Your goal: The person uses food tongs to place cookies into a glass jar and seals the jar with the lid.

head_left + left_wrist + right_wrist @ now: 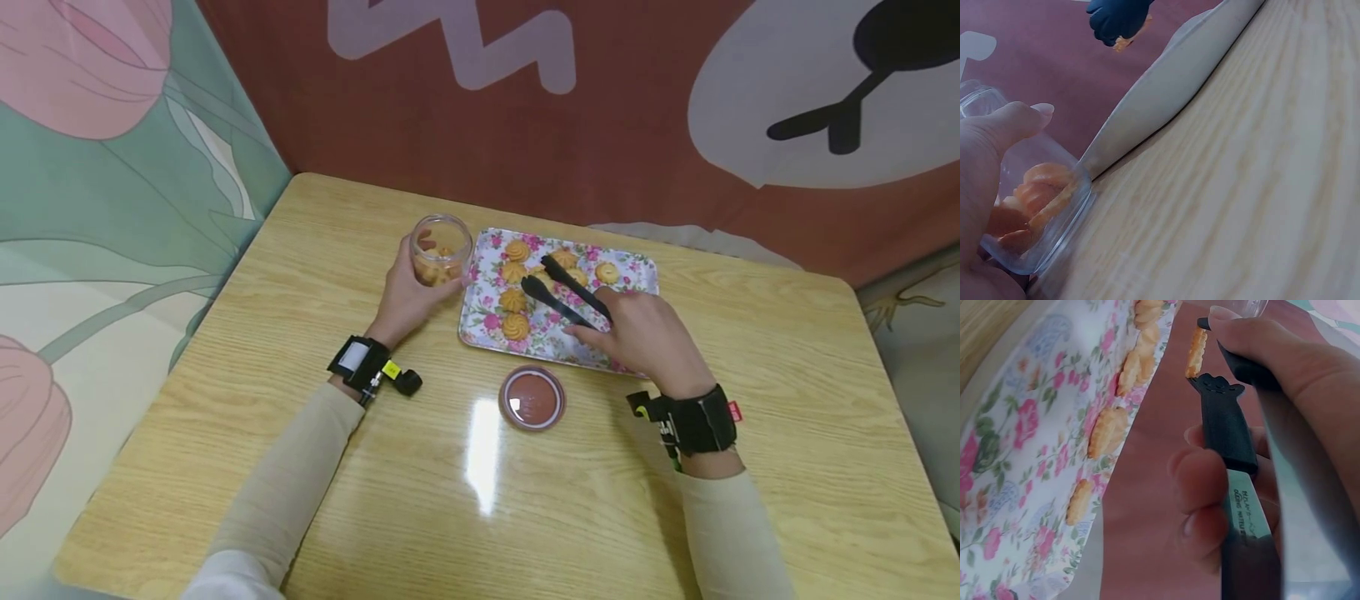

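My left hand point(414, 293) is curled round a clear jar point(442, 237) left of the tray; in the left wrist view several cookies point(1044, 187) lie in the jar point(1079, 209). My right hand point(648, 337) grips black-tipped tongs point(558, 310) above the flowered tray point(480, 327). Between the tong tips, the right wrist view shows one cookie point(1195, 353) held on edge. Several swirled cookies point(515, 326) rest on the tray, mostly on its left and upper parts.
A round reddish lid point(532, 398) lies on the wooden table point(405, 500), just in front of the tray. Behind the table's back edge hangs a brownish-red cloth point(525, 150) with pale shapes; a patterned green and pink cloth point(120, 183) is at the left.
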A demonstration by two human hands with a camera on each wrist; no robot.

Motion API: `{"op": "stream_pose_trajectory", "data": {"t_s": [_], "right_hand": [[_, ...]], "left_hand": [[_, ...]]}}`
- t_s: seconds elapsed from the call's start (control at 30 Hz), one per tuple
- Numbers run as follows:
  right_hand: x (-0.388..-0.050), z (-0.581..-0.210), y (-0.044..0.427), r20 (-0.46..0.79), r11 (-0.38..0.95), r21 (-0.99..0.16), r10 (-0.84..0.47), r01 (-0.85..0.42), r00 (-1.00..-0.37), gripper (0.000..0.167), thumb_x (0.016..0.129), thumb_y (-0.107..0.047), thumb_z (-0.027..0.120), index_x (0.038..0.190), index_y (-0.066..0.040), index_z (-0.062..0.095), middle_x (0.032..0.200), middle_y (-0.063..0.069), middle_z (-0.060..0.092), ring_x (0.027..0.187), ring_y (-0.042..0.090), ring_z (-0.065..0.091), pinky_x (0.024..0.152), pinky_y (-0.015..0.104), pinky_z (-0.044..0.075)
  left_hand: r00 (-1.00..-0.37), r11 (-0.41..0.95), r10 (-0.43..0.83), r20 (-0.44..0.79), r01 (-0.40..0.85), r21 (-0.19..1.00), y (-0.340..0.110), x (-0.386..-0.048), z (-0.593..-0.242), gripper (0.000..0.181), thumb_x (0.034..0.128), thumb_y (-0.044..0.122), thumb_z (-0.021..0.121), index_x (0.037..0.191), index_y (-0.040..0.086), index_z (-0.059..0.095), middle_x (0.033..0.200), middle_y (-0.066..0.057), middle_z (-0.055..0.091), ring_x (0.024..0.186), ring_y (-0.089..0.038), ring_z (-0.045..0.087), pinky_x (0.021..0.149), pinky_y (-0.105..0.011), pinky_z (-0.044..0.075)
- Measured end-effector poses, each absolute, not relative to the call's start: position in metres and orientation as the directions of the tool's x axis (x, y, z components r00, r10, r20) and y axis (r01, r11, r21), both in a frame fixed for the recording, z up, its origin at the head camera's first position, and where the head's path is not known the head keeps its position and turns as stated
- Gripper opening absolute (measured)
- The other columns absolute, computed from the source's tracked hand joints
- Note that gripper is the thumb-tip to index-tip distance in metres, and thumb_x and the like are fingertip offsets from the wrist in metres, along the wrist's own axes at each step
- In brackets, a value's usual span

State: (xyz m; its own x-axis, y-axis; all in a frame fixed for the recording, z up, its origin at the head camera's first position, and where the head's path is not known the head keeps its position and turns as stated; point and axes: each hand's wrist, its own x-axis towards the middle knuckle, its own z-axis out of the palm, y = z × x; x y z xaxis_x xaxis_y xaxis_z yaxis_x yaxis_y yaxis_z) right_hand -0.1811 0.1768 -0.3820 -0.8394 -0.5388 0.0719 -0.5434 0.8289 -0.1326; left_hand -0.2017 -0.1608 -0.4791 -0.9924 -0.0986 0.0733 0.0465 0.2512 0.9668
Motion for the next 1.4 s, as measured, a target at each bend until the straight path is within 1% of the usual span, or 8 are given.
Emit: {"op": "stream_pose_trajectory", "data": {"t_s": [0.23, 0.47, 0.53, 0.77, 0.9, 1.0, 1.2, 1.4], "right_hand": [[-0.182, -0.375, 0.167, 0.079, 0.829, -0.147, -0.534, -0.540, -0.842, 0.052, 0.092, -0.049, 0.079, 0.105, 0.001, 0.068, 0.058, 0.002, 0.047, 0.049, 0.015, 0.043, 0.047, 0.027, 0.032], [-0.185, -0.368, 0.154, 0.155, 0.814, -0.139, -0.544, -0.563, -0.825, 0.051, 0.090, -0.052, 0.080, 0.092, -0.004, 0.064, 0.057, 0.002, 0.045, 0.049, 0.017, 0.043, 0.049, 0.029, 0.033], [-0.185, -0.365, 0.149, 0.163, 0.816, -0.148, -0.538, -0.559, -0.827, 0.050, 0.089, -0.051, 0.081, 0.093, -0.004, 0.063, 0.058, 0.002, 0.047, 0.049, 0.017, 0.045, 0.049, 0.030, 0.034], [-0.186, -0.352, 0.132, 0.161, 0.811, -0.154, -0.543, -0.565, -0.824, 0.051, 0.092, -0.050, 0.079, 0.105, -0.003, 0.066, 0.061, 0.003, 0.050, 0.053, 0.019, 0.048, 0.051, 0.030, 0.037], [-0.188, -0.347, 0.123, 0.180, 0.803, -0.142, -0.555, -0.579, -0.812, 0.054, 0.091, -0.057, 0.076, 0.100, -0.004, 0.064, 0.062, 0.002, 0.047, 0.053, 0.019, 0.047, 0.051, 0.030, 0.035], [-0.190, -0.344, 0.117, 0.199, 0.796, -0.154, -0.556, -0.586, -0.807, 0.054, 0.092, -0.057, 0.076, 0.097, -0.005, 0.064, 0.062, 0.002, 0.046, 0.055, 0.019, 0.047, 0.051, 0.030, 0.035], [-0.193, -0.343, 0.107, 0.230, 0.781, -0.165, -0.563, -0.602, -0.793, 0.055, 0.092, -0.055, 0.077, 0.107, -0.003, 0.068, 0.064, 0.002, 0.053, 0.054, 0.019, 0.050, 0.051, 0.030, 0.039], [-0.198, -0.346, 0.090, 0.210, 0.768, -0.183, -0.579, -0.613, -0.788, 0.056, 0.093, -0.055, 0.076, 0.112, -0.004, 0.067, 0.067, 0.002, 0.053, 0.054, 0.018, 0.050, 0.050, 0.030, 0.037]], "left_hand": [[-0.993, 0.233, -0.096, 0.068, 0.044, 0.972, -0.161, -0.201, -0.477, 0.098, 0.0813, 0.031, 0.093, 0.159, 0.017, 0.035, 0.156, -0.013, 0.049, 0.143, -0.030, 0.051, 0.125, -0.048, 0.040], [-0.993, 0.226, -0.090, 0.076, 0.054, 0.973, -0.161, -0.201, -0.477, 0.099, 0.0805, 0.033, 0.093, 0.158, 0.014, 0.035, 0.155, -0.014, 0.049, 0.142, -0.030, 0.051, 0.125, -0.046, 0.040], [-0.993, 0.227, -0.087, 0.077, 0.056, 0.972, -0.160, -0.202, -0.478, 0.099, 0.0803, 0.034, 0.093, 0.158, 0.014, 0.035, 0.155, -0.014, 0.049, 0.142, -0.030, 0.052, 0.125, -0.046, 0.040], [-0.994, 0.229, -0.080, 0.077, 0.057, 0.972, -0.158, -0.203, -0.478, 0.099, 0.0801, 0.032, 0.093, 0.158, 0.016, 0.035, 0.156, -0.014, 0.049, 0.142, -0.030, 0.052, 0.125, -0.047, 0.040], [-0.994, 0.237, -0.078, 0.080, 0.059, 0.970, -0.157, -0.204, -0.477, 0.098, 0.0798, 0.032, 0.093, 0.158, 0.016, 0.036, 0.155, -0.013, 0.049, 0.142, -0.030, 0.052, 0.124, -0.047, 0.041], [-0.994, 0.243, -0.074, 0.085, 0.064, 0.968, -0.156, -0.206, -0.476, 0.099, 0.0796, 0.032, 0.093, 0.158, 0.016, 0.035, 0.155, -0.013, 0.050, 0.141, -0.029, 0.053, 0.123, -0.047, 0.042], [-0.994, 0.251, -0.065, 0.088, 0.070, 0.966, -0.155, -0.207, -0.476, 0.101, 0.0799, 0.035, 0.093, 0.160, 0.017, 0.033, 0.156, -0.011, 0.049, 0.142, -0.030, 0.052, 0.122, -0.047, 0.044], [-0.993, 0.258, -0.066, 0.093, 0.073, 0.963, -0.157, -0.203, -0.478, 0.101, 0.0808, 0.038, 0.092, 0.161, 0.021, 0.032, 0.158, -0.011, 0.046, 0.144, -0.030, 0.050, 0.123, -0.049, 0.042]]}}
